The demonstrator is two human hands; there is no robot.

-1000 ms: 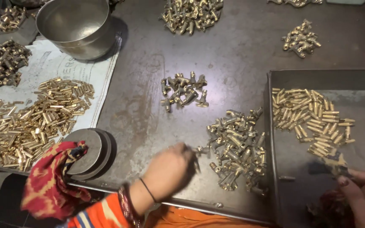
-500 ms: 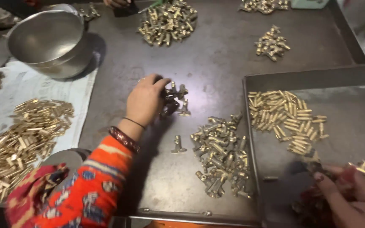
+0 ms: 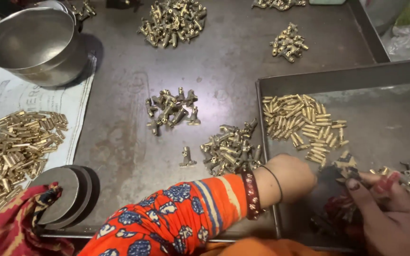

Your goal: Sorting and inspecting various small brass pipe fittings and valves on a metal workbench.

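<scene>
My left hand (image 3: 291, 178) reaches across my body in an orange patterned sleeve and rests just inside the left wall of a grey metal tray (image 3: 309, 78). Its fingers are curled and turned away, so what they hold is hidden. My right hand (image 3: 387, 211) lies in the tray, with its fingers closed on a dark piece (image 3: 332, 176) with a brass fitting at its tip. Short brass pins (image 3: 304, 123) lie in a heap in the tray, just beyond both hands. A pile of brass fittings (image 3: 231, 149) sits on the metal table beside my left wrist.
A smaller fittings pile (image 3: 169, 109) and a single fitting (image 3: 187, 157) lie mid-table; two more piles (image 3: 174, 21) (image 3: 288, 42) sit farther back. At the left are a steel bowl (image 3: 34, 42), brass pins on paper (image 3: 15, 151), round metal discs (image 3: 69, 189) and a red cloth (image 3: 15, 227).
My left hand left the small fittings pile in the middle of the table and swung right into the tray, close to my right hand. The view shifted a little.
</scene>
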